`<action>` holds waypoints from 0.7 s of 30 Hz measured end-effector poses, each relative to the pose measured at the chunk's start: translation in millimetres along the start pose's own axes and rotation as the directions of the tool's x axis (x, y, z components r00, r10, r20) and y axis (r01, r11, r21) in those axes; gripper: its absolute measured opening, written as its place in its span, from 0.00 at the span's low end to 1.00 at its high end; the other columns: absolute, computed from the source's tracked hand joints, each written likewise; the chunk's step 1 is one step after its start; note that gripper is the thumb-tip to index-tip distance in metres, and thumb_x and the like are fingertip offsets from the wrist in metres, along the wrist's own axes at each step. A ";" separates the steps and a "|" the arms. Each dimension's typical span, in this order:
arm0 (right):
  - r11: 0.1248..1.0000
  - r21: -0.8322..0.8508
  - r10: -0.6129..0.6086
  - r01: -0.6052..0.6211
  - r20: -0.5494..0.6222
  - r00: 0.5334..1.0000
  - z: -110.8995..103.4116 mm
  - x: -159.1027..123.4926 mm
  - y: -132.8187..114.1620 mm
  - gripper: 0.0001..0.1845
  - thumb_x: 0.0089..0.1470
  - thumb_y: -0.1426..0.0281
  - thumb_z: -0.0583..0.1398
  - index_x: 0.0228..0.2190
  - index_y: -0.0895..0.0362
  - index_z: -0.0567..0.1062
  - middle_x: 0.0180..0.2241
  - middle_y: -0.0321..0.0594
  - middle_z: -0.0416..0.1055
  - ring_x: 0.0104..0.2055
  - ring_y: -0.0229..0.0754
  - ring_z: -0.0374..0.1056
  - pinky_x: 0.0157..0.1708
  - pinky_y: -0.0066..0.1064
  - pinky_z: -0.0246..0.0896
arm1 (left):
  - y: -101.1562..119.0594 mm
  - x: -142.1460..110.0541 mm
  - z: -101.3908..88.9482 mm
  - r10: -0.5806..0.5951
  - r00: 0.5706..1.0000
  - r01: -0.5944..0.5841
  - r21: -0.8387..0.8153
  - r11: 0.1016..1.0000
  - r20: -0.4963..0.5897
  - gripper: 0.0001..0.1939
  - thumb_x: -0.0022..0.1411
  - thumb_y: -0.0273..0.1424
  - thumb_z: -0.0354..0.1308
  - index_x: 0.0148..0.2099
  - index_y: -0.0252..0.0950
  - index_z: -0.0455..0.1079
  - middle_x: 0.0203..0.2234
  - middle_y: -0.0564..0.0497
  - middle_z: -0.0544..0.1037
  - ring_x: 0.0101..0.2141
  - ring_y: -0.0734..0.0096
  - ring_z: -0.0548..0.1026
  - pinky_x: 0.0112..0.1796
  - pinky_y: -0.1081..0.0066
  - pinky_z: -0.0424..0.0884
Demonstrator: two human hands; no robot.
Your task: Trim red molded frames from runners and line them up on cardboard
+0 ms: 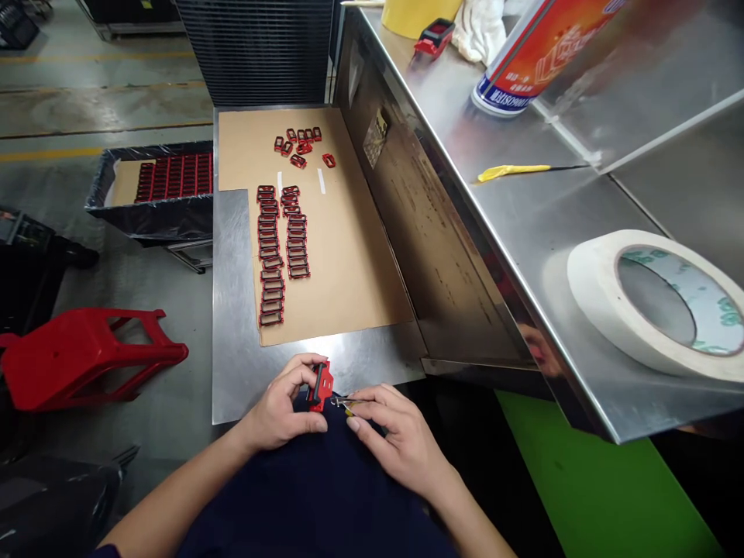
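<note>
A stainless steel counter (552, 225) runs along the right side, and a lower steel shelf (232, 341) lies in front of the person, topped by a brown cardboard sheet (360, 287). On the floor to the left sit a black-lined bin (98, 205) packed with rows of red parts and a red plastic stool (87, 356) lying on its side. The counter carries a large roll of masking tape (604, 287), an orange and blue spray can (523, 62), a white cloth (480, 31), a red and black part (434, 37) and a yellow-handled tool (511, 172). On the cardboard, red and black rectangular frames (270, 256) stand in two close columns, with a small loose cluster beyond them.

Both hands work above the person's dark navy lap (314, 496), just in front of the steel shelf's edge. The left hand (279, 407) is closed around a red and black frame part (322, 386), fingers curled over it. The right hand (395, 438) is mostly closed, its thumb and forefinger pinching a small metal-tipped tool (342, 403) just beside that part; whether the tip touches it is hard to tell.
</note>
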State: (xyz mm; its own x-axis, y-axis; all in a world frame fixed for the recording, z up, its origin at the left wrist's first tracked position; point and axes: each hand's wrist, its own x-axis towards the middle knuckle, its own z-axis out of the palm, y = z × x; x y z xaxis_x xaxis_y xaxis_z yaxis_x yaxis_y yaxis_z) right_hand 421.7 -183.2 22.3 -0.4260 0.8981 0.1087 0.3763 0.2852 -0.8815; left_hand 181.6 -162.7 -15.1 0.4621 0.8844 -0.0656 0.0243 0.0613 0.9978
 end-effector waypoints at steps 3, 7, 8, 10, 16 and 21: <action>0.998 -0.028 -0.055 0.055 -0.025 0.998 -0.2 -0.4 -7.3 0.05 0.66 0.72 0.59 0.42 0.55 0.76 0.42 0.38 0.71 0.42 0.39 0.68 0.42 0.32 0.63 | 15.3 -2.5 0.6 0.068 0.998 -0.064 0.219 0.974 -0.011 0.23 0.54 0.40 0.71 0.47 0.39 0.67 0.54 0.41 0.64 0.56 0.55 0.67 0.56 0.55 0.65; 0.990 -0.054 -0.137 0.133 -0.072 0.988 0.0 0.1 -13.5 0.03 0.63 0.74 0.62 0.39 0.57 0.75 0.42 0.41 0.72 0.40 0.40 0.68 0.39 0.32 0.63 | 25.5 -3.1 4.1 0.281 0.960 -0.264 0.370 0.891 0.008 0.30 0.53 0.41 0.71 0.52 0.40 0.61 0.52 0.40 0.66 0.52 0.56 0.70 0.50 0.57 0.72; 0.987 -0.054 -0.154 0.150 -0.080 0.985 0.3 0.7 -13.9 0.03 0.62 0.75 0.63 0.39 0.57 0.76 0.43 0.42 0.72 0.40 0.41 0.68 0.39 0.32 0.64 | 25.2 -2.9 4.9 0.323 0.946 -0.307 0.374 0.875 0.020 0.32 0.53 0.42 0.71 0.53 0.41 0.59 0.51 0.40 0.66 0.51 0.56 0.71 0.48 0.58 0.74; 0.983 -0.040 -0.183 0.181 -0.083 0.979 1.0 2.4 -14.0 0.05 0.61 0.75 0.64 0.40 0.56 0.77 0.43 0.42 0.72 0.40 0.41 0.69 0.38 0.33 0.64 | 22.9 -2.5 6.1 0.368 0.929 -0.356 0.374 0.856 0.043 0.38 0.52 0.45 0.71 0.58 0.42 0.56 0.50 0.40 0.66 0.49 0.56 0.71 0.46 0.58 0.75; 0.977 -0.007 -0.214 0.214 -0.062 0.975 1.7 6.8 -15.0 0.07 0.60 0.75 0.65 0.40 0.54 0.79 0.43 0.42 0.73 0.39 0.42 0.69 0.37 0.34 0.66 | 20.4 -5.0 6.2 0.314 0.942 -0.336 0.392 0.857 0.120 0.52 0.57 0.41 0.68 0.72 0.43 0.39 0.53 0.38 0.62 0.51 0.54 0.71 0.49 0.54 0.75; 0.968 -0.006 -0.252 0.252 -0.074 0.965 0.6 8.7 -17.5 0.06 0.61 0.74 0.64 0.40 0.55 0.79 0.42 0.43 0.73 0.39 0.41 0.70 0.36 0.33 0.67 | 22.6 -6.1 5.4 0.342 0.932 -0.363 0.359 0.860 0.125 0.49 0.56 0.38 0.70 0.71 0.45 0.44 0.51 0.40 0.63 0.48 0.55 0.72 0.48 0.56 0.75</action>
State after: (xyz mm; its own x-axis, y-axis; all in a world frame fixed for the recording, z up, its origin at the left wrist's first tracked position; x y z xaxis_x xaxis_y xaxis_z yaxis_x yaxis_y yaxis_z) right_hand 411.0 -180.5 38.4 -0.4452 0.8196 0.3607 0.2619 0.5044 -0.8228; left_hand 184.2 -169.2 8.0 0.5493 0.7871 0.2806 0.1713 -0.4347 0.8841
